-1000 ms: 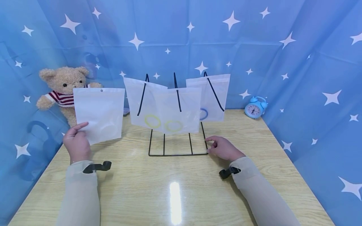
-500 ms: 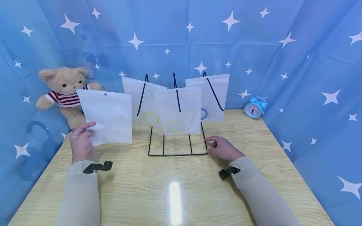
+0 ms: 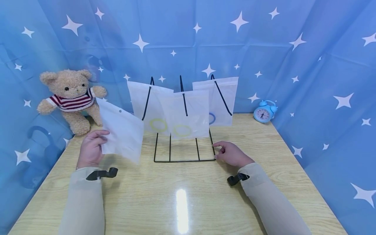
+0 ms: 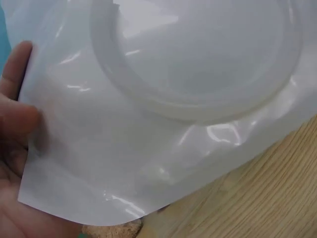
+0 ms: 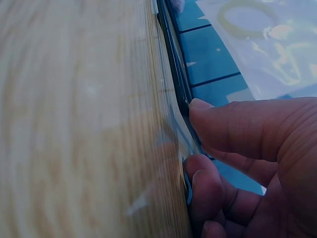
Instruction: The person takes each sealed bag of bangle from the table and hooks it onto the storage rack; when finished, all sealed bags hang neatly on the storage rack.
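My left hand (image 3: 92,148) pinches the left edge of a white zip bag (image 3: 123,132) with a hanging hole near its top. The bag is held up above the table, tilted and turned. In the left wrist view, a pale translucent ring (image 4: 198,113) shows through its film. My right hand (image 3: 233,155) grips the front right corner of a black wire display rack (image 3: 185,161), thumb at the corner. Three similar bags hang from its hooks: a left bag (image 3: 158,101) and a middle bag (image 3: 195,112) with yellow-green rings, and a right bag (image 3: 227,93) with a blue ring.
A teddy bear (image 3: 77,102) in a striped shirt sits at the back left of the wooden table (image 3: 141,195). Toward the back right stands a light blue alarm clock (image 3: 262,114). Blue curtains (image 3: 173,19) with white stars surround the table on its back and sides.
My left hand has moved right toward the rack, and its bag has turned and tilted, lower right corner down. More of the teddy bear shows. My right hand stays on the rack's corner.
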`<state>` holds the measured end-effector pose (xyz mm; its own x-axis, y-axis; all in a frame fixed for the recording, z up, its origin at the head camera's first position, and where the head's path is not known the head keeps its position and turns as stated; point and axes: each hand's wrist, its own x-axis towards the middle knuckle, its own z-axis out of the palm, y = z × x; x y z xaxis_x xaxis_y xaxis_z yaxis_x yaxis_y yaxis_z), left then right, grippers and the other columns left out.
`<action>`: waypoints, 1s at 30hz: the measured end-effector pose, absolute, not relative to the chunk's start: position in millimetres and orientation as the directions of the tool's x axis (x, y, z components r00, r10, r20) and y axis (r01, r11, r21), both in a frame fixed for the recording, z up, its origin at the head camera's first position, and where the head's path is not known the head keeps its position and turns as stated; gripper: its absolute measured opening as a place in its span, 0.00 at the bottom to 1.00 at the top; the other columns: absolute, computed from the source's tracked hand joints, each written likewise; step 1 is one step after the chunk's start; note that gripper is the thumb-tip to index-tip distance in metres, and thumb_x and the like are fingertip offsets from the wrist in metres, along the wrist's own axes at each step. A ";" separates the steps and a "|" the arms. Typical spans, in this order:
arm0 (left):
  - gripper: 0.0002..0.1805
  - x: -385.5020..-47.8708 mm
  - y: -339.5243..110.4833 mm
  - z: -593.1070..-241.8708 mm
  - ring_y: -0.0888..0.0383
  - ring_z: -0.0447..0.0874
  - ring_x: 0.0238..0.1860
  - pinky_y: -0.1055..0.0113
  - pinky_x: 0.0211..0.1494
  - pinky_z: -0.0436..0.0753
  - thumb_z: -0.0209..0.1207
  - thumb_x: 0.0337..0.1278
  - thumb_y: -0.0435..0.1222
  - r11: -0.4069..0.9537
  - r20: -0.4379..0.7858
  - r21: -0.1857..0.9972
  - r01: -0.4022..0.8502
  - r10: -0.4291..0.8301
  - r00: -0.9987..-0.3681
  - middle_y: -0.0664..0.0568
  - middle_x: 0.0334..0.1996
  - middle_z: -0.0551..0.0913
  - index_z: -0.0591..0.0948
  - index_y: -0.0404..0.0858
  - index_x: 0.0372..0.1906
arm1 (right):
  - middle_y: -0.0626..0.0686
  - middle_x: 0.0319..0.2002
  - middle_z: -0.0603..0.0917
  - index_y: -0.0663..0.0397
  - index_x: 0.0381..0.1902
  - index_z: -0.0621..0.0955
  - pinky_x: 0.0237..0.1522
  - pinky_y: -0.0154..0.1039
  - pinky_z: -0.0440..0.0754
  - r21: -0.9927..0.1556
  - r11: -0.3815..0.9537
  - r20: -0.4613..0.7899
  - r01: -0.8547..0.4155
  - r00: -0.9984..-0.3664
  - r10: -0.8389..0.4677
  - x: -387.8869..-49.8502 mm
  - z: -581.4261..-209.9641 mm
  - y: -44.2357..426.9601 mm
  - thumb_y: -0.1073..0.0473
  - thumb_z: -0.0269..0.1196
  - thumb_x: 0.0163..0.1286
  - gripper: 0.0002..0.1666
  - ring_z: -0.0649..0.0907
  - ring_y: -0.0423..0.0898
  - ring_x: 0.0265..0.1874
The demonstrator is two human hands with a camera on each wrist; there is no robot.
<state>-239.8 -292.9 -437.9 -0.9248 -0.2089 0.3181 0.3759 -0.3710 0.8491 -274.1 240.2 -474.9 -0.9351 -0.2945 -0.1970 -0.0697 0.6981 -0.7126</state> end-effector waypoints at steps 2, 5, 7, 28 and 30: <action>0.35 -239.1 -290.6 -437.4 0.63 0.77 0.33 0.77 0.40 0.77 0.37 0.56 0.08 -0.370 0.337 0.851 0.372 -0.156 -0.928 0.57 0.35 0.88 0.92 0.39 0.32 | 0.53 0.32 0.80 0.50 0.71 0.78 0.25 0.42 0.74 -0.711 0.700 -0.199 -0.070 -0.934 -0.296 -274.0 -474.6 240.3 0.56 0.71 0.71 0.32 0.74 0.49 0.25; 0.35 -238.0 -286.4 -435.2 0.63 0.80 0.33 0.76 0.39 0.81 0.36 0.56 0.09 -0.383 0.335 0.857 0.345 -0.094 -0.938 0.56 0.35 0.88 0.92 0.38 0.33 | 0.53 0.32 0.80 0.51 0.71 0.78 0.26 0.43 0.74 -0.711 0.699 -0.197 -0.074 -0.933 -0.300 -273.7 -473.8 240.1 0.56 0.71 0.71 0.32 0.74 0.49 0.25; 0.35 -236.9 -283.6 -433.4 0.63 0.81 0.34 0.75 0.39 0.82 0.36 0.56 0.10 -0.389 0.338 0.858 0.336 -0.065 -0.939 0.56 0.36 0.88 0.92 0.38 0.33 | 0.53 0.32 0.80 0.51 0.71 0.78 0.26 0.43 0.74 -0.710 0.700 -0.195 -0.077 -0.934 -0.300 -273.4 -473.4 239.9 0.56 0.71 0.72 0.32 0.74 0.49 0.26; 0.33 -235.6 -267.2 -422.2 0.61 0.91 0.41 0.70 0.40 0.90 0.38 0.65 0.13 -0.359 0.331 0.896 0.262 0.144 -0.933 0.53 0.44 0.90 0.92 0.40 0.40 | 0.53 0.34 0.80 0.49 0.72 0.78 0.26 0.42 0.74 -0.702 0.709 -0.205 -0.070 -0.933 -0.294 -273.9 -474.1 240.9 0.54 0.71 0.72 0.32 0.75 0.49 0.26; 0.33 -235.8 -266.4 -421.9 0.61 0.91 0.41 0.70 0.41 0.90 0.38 0.64 0.13 -0.350 0.333 0.898 0.266 0.146 -0.932 0.54 0.44 0.91 0.92 0.40 0.40 | 0.53 0.34 0.80 0.48 0.72 0.78 0.26 0.42 0.74 -0.700 0.711 -0.207 -0.067 -0.934 -0.291 -273.8 -473.8 240.6 0.53 0.71 0.72 0.32 0.75 0.48 0.26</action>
<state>-235.8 -266.4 -421.9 -0.9316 0.1460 0.3328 0.2659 -0.3504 0.8981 -273.8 240.6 -473.8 -0.9340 -0.2912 -0.2070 -0.0667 0.7112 -0.6998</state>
